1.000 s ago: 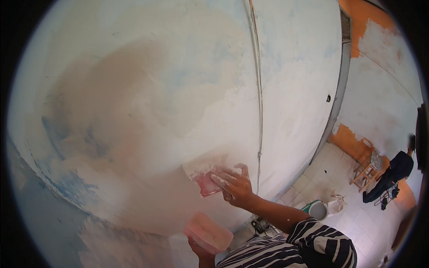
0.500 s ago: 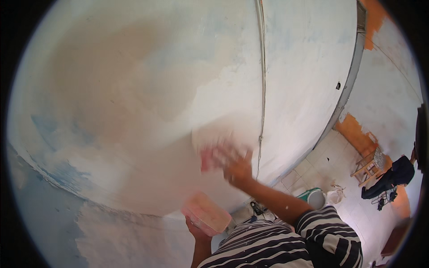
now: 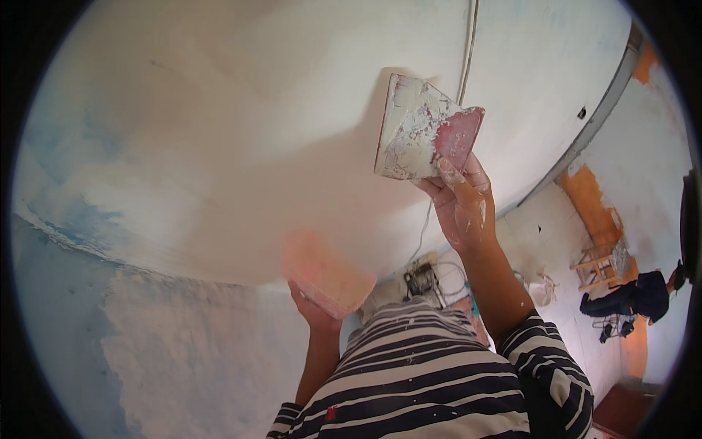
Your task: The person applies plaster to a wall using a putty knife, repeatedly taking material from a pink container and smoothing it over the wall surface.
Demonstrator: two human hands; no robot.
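Observation:
My right hand (image 3: 462, 205) is raised in front of the wall and grips a red plastic putty spreader (image 3: 424, 128) by its narrower end. Pale putty is smeared over most of the spreader's face, and white flecks mark my fingers. Lower and to the left, my left hand (image 3: 318, 311) supports a pink, box-shaped putty container (image 3: 329, 274) from beneath; its far end is blurred and its inside cannot be made out. The wall (image 3: 241, 146) has beige damp-looking patches, white areas and bluish parts, with the spreader's shadow falling on it.
A thin cable (image 3: 469, 55) runs down the wall. Below are a tangle of dark equipment (image 3: 424, 282), a white bag (image 3: 542, 290) and a wooden stool (image 3: 596, 267) on the tiled floor. Another person (image 3: 643, 296) in dark clothes is at the far right. A blue-grey wall (image 3: 66, 314) adjoins at left.
My right hand has come up and turned, bringing the spreader's putty-covered face into sight. My left hand with the container has moved slightly up and left in view. The view has shifted.

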